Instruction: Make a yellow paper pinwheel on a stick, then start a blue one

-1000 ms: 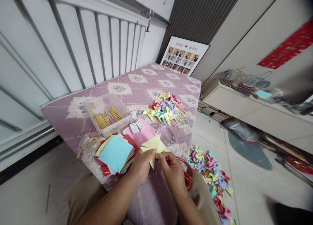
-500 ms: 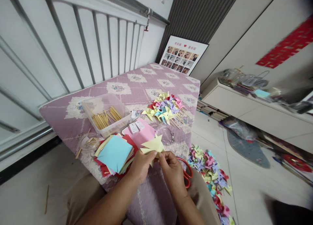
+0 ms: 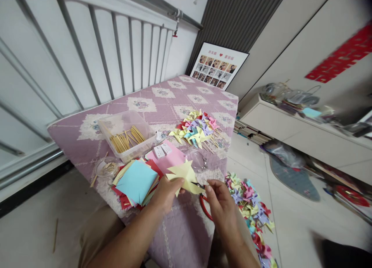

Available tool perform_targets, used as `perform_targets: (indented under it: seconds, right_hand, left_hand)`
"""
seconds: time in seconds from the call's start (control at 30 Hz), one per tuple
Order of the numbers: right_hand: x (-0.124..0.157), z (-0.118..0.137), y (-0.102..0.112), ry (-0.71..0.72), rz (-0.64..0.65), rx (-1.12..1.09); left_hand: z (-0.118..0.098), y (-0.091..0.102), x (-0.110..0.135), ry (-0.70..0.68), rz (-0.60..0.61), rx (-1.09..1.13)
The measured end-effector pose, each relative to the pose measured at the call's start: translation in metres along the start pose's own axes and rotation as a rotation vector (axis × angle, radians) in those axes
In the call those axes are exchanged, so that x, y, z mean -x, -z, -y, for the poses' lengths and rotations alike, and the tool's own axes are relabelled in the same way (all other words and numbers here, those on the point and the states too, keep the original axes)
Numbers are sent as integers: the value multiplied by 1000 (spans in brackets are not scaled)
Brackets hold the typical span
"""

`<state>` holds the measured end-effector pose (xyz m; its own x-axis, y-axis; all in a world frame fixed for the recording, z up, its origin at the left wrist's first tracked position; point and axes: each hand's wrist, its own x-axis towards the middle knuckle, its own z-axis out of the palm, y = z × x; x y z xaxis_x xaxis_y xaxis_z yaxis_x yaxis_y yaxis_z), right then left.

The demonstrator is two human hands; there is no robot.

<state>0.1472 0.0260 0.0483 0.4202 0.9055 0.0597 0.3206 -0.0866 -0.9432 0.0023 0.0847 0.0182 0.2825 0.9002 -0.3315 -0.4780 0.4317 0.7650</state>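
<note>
A pale yellow paper sheet (image 3: pixel 186 175) with cut, pointed corners is pinched in my left hand (image 3: pixel 167 192), thumb on top, above the front of the table. My right hand (image 3: pixel 222 204) is closed on a pair of red-handled scissors (image 3: pixel 205 209). Their dark blades touch or lie beside the sheet's right edge; the fingers hide part of the handles. Just left of my left hand lies a stack of coloured paper squares (image 3: pixel 138 182), light blue on top. Pink paper (image 3: pixel 170 159) with two small white boxes on it is behind the yellow sheet.
A clear plastic box (image 3: pixel 130 155) of wooden sticks and a small round container (image 3: pixel 106 168) stand at the left. Finished pinwheels (image 3: pixel 197 130) are piled farther back on the patterned cloth. More pinwheels (image 3: pixel 255 213) lie low at the right. A radiator (image 3: pixel 101 47) borders the left side.
My right hand has let go of the yellow paper and moved right, taking hold of the scissors. The scissors have shifted left to the sheet. My left hand keeps the paper.
</note>
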Motion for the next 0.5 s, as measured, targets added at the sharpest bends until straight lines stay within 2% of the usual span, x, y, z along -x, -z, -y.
perform_targets:
  seconds: [0.07, 0.1, 0.2, 0.27, 0.3, 0.37, 0.5]
  right_hand:
    - [-10, 9, 7, -79, 21, -26]
    - [-15, 12, 8, -139, 71, -69]
    - [-24, 19, 6, -321, 361, -307]
    - [-25, 19, 1, -397, 555, -460]
    - [-25, 17, -1, -420, 612, -510]
    - [-24, 15, -3, -448, 634, -546]
    - [-25, 10, -3, -475, 582, -512]
  left_hand:
    - [-1, 0, 1, 26, 42, -17]
    - [-1, 1, 1, 32, 61, -28]
    - [1, 2, 3, 50, 122, -70]
    - [2, 4, 3, 72, 159, -102]
    - [3, 5, 3, 80, 164, -124]
    - [4, 7, 3, 80, 150, -186]
    - [5, 9, 1, 59, 121, -323]
